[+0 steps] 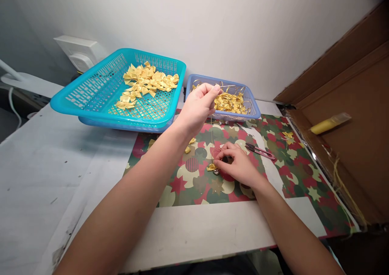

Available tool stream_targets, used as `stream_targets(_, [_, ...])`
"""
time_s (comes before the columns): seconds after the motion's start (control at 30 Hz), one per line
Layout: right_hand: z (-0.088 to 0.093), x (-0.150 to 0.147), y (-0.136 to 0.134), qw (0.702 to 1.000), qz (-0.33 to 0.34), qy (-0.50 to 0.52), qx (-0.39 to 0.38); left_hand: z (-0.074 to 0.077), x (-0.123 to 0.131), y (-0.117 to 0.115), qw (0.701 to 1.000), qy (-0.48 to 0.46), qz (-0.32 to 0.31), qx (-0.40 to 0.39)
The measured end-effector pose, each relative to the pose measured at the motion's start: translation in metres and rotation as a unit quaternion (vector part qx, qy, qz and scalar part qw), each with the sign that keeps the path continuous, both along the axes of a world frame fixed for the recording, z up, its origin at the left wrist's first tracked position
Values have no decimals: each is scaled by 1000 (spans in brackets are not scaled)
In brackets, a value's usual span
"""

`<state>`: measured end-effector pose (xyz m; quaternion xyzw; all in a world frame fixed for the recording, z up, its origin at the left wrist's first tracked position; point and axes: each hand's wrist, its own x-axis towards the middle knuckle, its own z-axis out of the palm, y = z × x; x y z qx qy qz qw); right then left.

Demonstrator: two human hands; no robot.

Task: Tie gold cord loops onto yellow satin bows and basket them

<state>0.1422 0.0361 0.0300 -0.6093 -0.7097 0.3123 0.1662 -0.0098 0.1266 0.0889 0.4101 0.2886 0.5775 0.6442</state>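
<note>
My left hand (197,107) is raised in front of the small basket, thumb and fingers pinched on a thin thread (212,133) that runs down towards my other hand. Something thin and straight pokes out to the right of those fingertips; whether it is a needle or thread end I cannot tell. Low over the patterned sheet, my right hand (235,163) is closed at its thumb and fingertips on a small yellow ribbon bow (210,167). A silver bell (216,171) sits against the bow, and a thin cord loop rises by the fingers.
A turquoise basket (121,121) of yellow bows stands at the left. Behind my hands, a blue-purple basket (257,115) holds bows with cord loops. Pink-handled thread snips (261,151) lie on the camouflage-patterned sheet (194,190). Cardboard (358,105) walls the right side.
</note>
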Motion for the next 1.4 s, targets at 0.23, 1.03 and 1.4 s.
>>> stream_targets(0.23, [4,1,-2,999,32,-9,-9,8,-4,0,999,10,34,5])
stream_targets(1.03, [2,1,-1,999,27,17,11,2,2,-3,1000,29,1,-6])
stream_targets(1.4, [1,-4,-5,999,36,24,32,23,7,-17,1000,9,15,6])
